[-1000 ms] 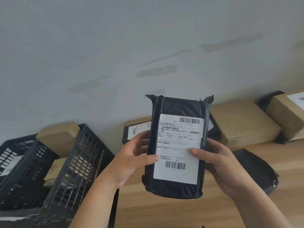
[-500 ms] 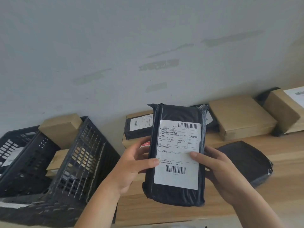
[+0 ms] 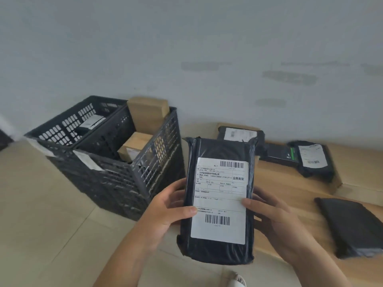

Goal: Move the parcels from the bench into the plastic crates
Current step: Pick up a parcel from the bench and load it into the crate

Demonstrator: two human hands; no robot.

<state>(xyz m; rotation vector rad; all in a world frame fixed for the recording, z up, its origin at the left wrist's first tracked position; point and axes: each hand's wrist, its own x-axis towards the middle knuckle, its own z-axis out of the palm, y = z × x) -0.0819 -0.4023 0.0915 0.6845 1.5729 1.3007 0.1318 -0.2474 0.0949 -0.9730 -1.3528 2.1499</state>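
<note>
I hold a black plastic-wrapped parcel (image 3: 219, 195) upright in front of me, its white shipping label facing me. My left hand (image 3: 167, 208) grips its left edge with the thumb on the label. My right hand (image 3: 269, 216) grips its right edge, thumb also on the label. Two black plastic crates stand on the floor at the left: the nearer crate (image 3: 132, 168) holds brown cardboard boxes (image 3: 145, 114), the farther crate (image 3: 68, 125) holds a labelled parcel. The wooden bench (image 3: 290, 183) lies to the right, behind the parcel.
On the bench lie a black parcel (image 3: 240, 134) with a label at the back, a dark flat packet (image 3: 279, 155), another labelled black parcel (image 3: 313, 158) and a plain black bag (image 3: 350, 226) at the right. Beige floor tiles (image 3: 41, 214) spread to the left. A grey wall stands behind.
My view has swung left and down, so the crates and floor now show more fully. The parcel stays held in both hands and sits closer to the crates.
</note>
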